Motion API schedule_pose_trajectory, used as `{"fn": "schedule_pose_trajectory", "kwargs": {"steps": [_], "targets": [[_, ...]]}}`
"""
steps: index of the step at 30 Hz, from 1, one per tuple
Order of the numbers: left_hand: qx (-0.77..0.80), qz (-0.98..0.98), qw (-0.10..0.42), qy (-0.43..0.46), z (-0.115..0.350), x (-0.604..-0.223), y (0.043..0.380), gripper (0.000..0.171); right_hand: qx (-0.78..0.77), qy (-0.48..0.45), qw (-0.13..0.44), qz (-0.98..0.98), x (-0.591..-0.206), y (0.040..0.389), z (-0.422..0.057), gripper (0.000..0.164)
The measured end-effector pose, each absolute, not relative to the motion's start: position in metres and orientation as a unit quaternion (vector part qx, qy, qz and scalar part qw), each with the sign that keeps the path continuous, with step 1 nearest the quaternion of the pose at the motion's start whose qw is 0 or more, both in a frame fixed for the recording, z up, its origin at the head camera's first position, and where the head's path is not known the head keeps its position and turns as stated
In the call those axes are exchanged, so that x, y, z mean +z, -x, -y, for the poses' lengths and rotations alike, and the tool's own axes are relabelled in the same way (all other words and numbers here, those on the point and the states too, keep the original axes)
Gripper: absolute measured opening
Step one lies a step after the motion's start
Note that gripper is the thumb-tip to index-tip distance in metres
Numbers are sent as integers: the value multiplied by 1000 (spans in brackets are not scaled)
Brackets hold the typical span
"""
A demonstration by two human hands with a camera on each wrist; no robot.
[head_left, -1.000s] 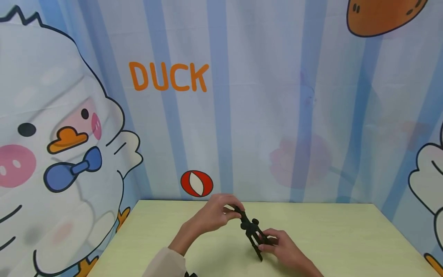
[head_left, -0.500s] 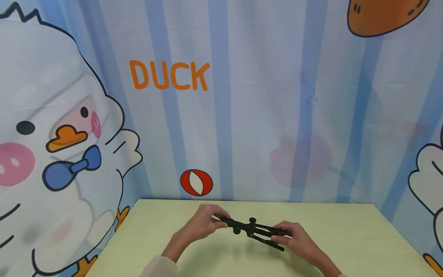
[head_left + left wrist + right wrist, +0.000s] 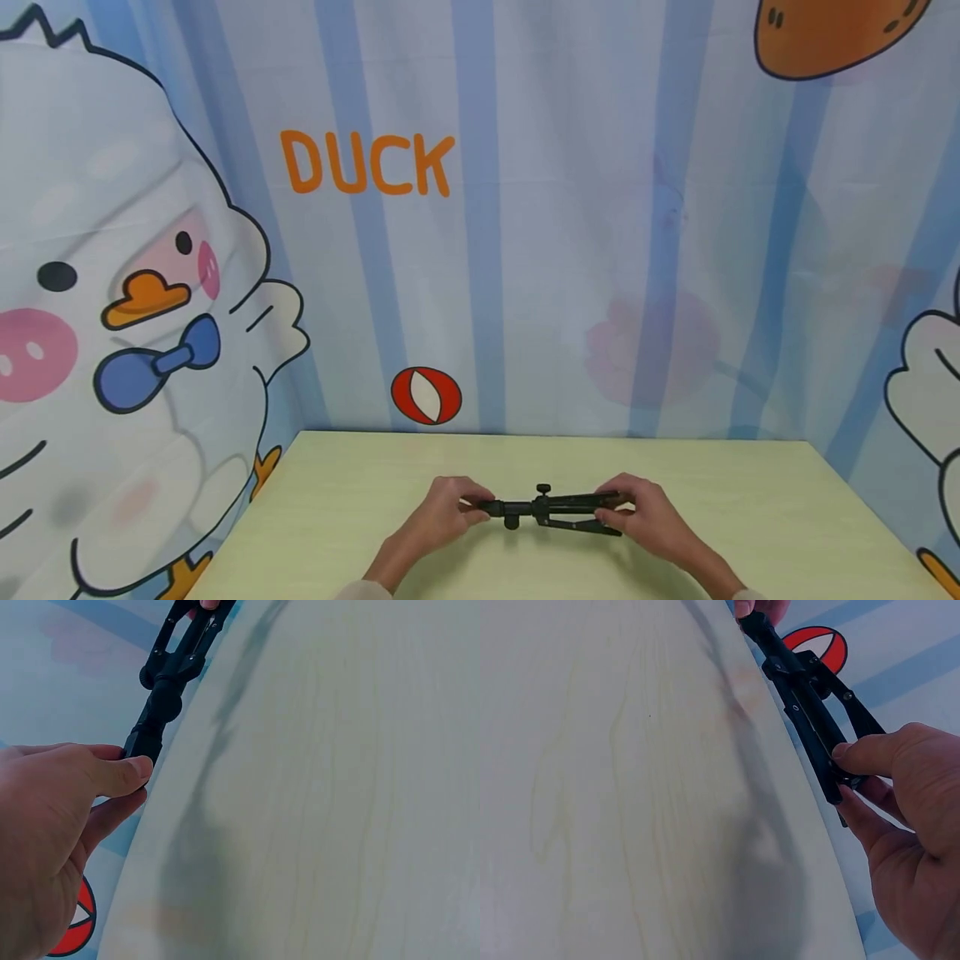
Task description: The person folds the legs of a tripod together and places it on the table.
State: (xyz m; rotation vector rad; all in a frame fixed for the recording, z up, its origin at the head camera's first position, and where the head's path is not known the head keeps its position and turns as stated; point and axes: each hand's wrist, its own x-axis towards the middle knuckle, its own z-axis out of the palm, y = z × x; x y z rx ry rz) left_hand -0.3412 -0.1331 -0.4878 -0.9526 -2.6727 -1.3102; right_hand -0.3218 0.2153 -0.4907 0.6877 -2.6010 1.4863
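Observation:
A small black mini tripod [image 3: 542,506] with round knobs lies level between both hands, above the table in the head view. My left hand [image 3: 444,515] pinches its head end between thumb and fingers. At the other end, my right hand [image 3: 647,515] grips the legs, which are nearly folded together. One leg stands slightly apart from the rest. In the left wrist view the tripod [image 3: 163,701] slants up from the left thumb [image 3: 135,771]. The right wrist view shows the right thumb [image 3: 859,754] pressed on the legs of the tripod [image 3: 804,694].
A pale yellow wood-grain table [image 3: 337,475] spreads below the hands, with their shadow on it. Behind its far edge hangs a striped blue and white curtain [image 3: 555,250] printed with ducks, a red ball and the word DUCK.
The tripod has swung from a steep tilt to level. My left hand has come down and left, and my right hand has moved to the right, still holding the legs.

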Motion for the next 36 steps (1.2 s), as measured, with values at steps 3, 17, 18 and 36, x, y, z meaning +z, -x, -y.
{"fn": "schedule_pose_trajectory", "kwargs": {"steps": [3,17,18,36], "targets": [[-422,851,20,311,131,-496,342,18,471,-222,38,853,-495,323,-216,18],[-419,856,8,302,124,-514,346,21,460,-217,67,859,-515,325,-218,18],[-418,857,7,300,124,-515,346,21,459,-214,68,860,-516,325,-218,19],[-392,870,7,299,124,-513,347,22,436,-205,54,875,-516,329,-222,23]]}}
